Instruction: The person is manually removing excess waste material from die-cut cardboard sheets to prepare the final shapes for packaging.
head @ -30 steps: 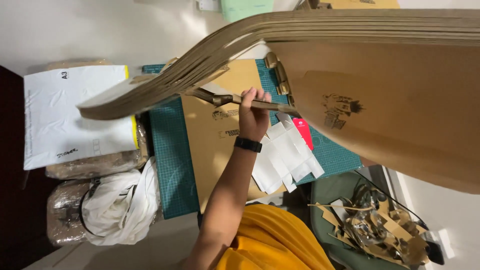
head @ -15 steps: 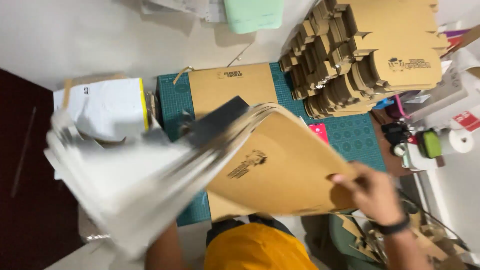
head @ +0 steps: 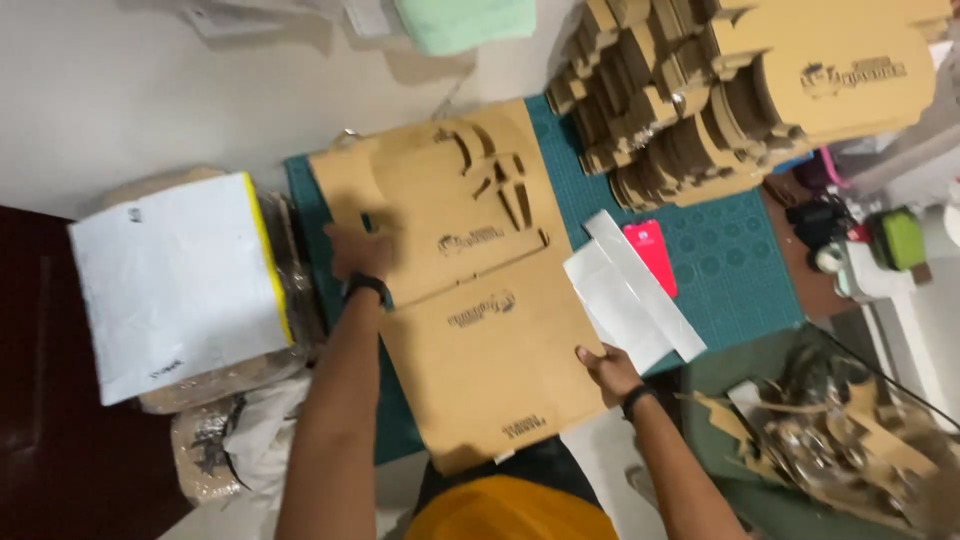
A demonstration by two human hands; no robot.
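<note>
Landmark: green cutting mat. A flat brown cardboard sheet lies over the mat's left part, its near edge hanging past the mat toward the person. On the far half of that sheet rests a die-cut cardboard blank with slots cut through it.

Left hand: blurred, lying on the left edge of the die-cut blank, over the mat's left margin; cannot tell whether the fingers grip or just press.

Right hand: fingers curled onto the sheet's right edge, at the mat's near border.

White paper strips and a red card lie mid-mat. Stack of folded cardboard boxes sits on the mat's far right corner. White padded envelope lies left of the mat.
</note>
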